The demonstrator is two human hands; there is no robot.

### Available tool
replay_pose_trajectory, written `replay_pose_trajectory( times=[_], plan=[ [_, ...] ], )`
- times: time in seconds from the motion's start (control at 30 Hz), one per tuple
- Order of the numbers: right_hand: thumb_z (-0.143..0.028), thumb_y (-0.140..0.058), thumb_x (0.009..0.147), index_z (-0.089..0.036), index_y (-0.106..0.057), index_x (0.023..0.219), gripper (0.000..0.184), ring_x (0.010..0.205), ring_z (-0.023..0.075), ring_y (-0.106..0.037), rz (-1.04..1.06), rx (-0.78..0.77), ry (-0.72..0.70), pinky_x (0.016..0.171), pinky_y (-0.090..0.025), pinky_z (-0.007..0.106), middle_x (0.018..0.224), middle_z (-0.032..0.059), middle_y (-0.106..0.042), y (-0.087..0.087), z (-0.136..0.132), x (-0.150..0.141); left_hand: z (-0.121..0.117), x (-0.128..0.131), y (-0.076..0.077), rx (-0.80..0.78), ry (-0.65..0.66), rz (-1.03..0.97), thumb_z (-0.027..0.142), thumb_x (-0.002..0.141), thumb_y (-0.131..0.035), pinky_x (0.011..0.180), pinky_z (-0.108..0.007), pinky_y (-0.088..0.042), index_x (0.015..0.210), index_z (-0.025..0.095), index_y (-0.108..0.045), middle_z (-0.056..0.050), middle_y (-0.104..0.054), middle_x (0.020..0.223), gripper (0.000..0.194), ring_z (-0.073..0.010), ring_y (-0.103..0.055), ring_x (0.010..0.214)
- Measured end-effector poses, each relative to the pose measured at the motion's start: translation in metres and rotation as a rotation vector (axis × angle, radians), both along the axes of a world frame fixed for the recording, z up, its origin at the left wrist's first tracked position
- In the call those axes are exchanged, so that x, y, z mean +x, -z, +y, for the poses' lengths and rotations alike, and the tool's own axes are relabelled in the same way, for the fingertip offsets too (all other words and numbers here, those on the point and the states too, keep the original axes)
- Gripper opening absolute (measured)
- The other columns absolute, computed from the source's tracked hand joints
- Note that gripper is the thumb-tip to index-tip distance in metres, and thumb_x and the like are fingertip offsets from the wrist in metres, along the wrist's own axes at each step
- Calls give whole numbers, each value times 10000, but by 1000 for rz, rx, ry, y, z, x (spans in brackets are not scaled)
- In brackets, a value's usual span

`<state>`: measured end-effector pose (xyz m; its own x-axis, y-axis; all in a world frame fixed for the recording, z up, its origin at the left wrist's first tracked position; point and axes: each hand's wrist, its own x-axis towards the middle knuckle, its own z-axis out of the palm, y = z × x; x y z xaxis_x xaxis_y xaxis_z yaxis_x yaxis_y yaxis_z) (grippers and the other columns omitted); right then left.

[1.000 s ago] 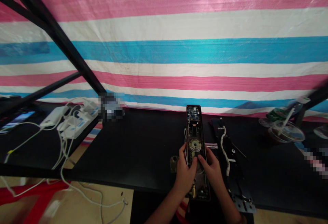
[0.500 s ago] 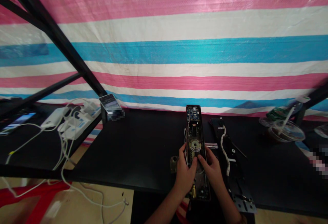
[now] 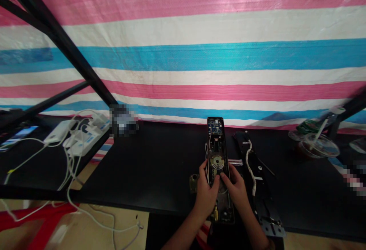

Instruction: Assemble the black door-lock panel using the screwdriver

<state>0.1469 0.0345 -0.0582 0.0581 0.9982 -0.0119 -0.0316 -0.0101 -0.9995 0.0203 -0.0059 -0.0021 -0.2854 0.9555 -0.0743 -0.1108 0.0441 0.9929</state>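
An opened electronic door lock body (image 3: 217, 154) lies lengthwise on the black table, with a circuit board at its far end and a round coil-like part in its middle. My left hand (image 3: 206, 193) grips its near left side, with the fingers over the edge. My right hand (image 3: 236, 191) holds its near right side, and the fingertips of both hands nearly meet on it. A brass lock cylinder (image 3: 193, 183) stands just left of my left hand. To the right lies a long black backplate (image 3: 251, 162) with a white cable on it.
A metal mounting plate (image 3: 270, 223) sticks out past the table's near edge. A plastic cup with a straw (image 3: 318, 146) stands at the right. White chargers and cables (image 3: 81, 139) lie at the left, beside a phone (image 3: 20, 135). A striped tarp hangs behind black frame bars (image 3: 57, 40).
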Motion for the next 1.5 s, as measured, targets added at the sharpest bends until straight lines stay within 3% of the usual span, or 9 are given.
replay_pose_trajectory(
  times=[0.7, 0.8, 0.9, 0.97, 1.07, 1.17, 1.27, 1.4, 1.5],
  plan=[
    [-459, -779, 773, -200, -664, 1225, 533, 1149, 336, -672, 4, 11, -9, 1042, -510, 526, 1222, 123, -723, -2, 1, -3, 0, -1, 4, 19, -1, 41, 296, 886, -652, 1095, -416, -437, 1371, 222, -459, -114, -661, 1303, 527, -247, -633, 1219],
    [-425, -738, 806, -190, -660, 1217, 480, 1112, 316, -676, -116, 92, 22, 986, -544, 493, 1190, 125, -720, -18, -5, -7, 1, -2, 6, 23, 10, 78, 314, 902, -633, 1097, -417, -437, 1385, 216, -432, -124, -645, 1338, 533, -249, -620, 1250],
    [-349, -672, 858, -184, -657, 1201, 380, 1012, 272, -672, -351, 236, 107, 869, -580, 431, 1146, 126, -692, -47, -10, 0, 3, -3, 8, 19, 29, 120, 312, 922, -597, 1092, -416, -445, 1411, 200, -388, -138, -629, 1360, 544, -241, -614, 1264],
    [-320, -610, 901, -188, -657, 1194, 325, 969, 258, -659, -496, 303, 174, 817, -576, 412, 1116, 125, -674, -66, -9, 15, 5, -3, 10, 12, 40, 151, 315, 930, -586, 1084, -409, -453, 1426, 193, -370, -141, -627, 1361, 554, -236, -616, 1263],
    [-324, -600, 909, -188, -691, 1137, 281, 1025, 291, -630, -733, 325, 249, 908, -532, 469, 1110, 139, -652, -77, -1, 46, 5, -5, 10, 2, 42, 200, 334, 935, -579, 1052, -405, -480, 1433, 194, -372, -139, -649, 1333, 557, -235, -638, 1233],
    [-286, -633, 888, -197, -713, 1097, 241, 1001, 292, -635, -905, 257, 61, 935, -517, 464, 1061, 122, -665, -70, 5, 68, 5, -5, 8, -10, 33, 248, 343, 926, -584, 1028, -405, -501, 1425, 195, -390, -140, -663, 1321, 556, -240, -656, 1209],
    [-211, -651, 875, -215, -724, 1058, 197, 982, 291, -644, -1034, 193, -148, 923, -517, 439, 1022, 105, -691, -57, 5, 71, 4, -5, -1, -79, 55, 303, 346, 928, -569, 1028, -419, -503, 1445, 195, -387, -143, -669, 1324, 569, -247, -670, 1192],
    [-146, -613, 899, -210, -725, 964, 144, 957, 288, -655, -1124, 172, -171, 893, -518, 415, 993, 112, -701, -55, 6, 67, 2, -16, -17, -118, 144, 379, 345, 931, -550, 1041, -436, -496, 1480, 194, -402, -136, -679, 1326, 589, -258, -666, 1203],
    [-134, -594, 910, -211, -715, 919, 143, 894, 262, -664, -1075, 217, -149, 839, -526, 377, 938, 95, -697, -67, 11, 64, -2, -41, -23, -54, 175, 472, 365, 935, -526, 1006, -428, -523, 1320, 201, -597, -113, -718, 1250, 424, -255, -697, 1125]
  ],
)
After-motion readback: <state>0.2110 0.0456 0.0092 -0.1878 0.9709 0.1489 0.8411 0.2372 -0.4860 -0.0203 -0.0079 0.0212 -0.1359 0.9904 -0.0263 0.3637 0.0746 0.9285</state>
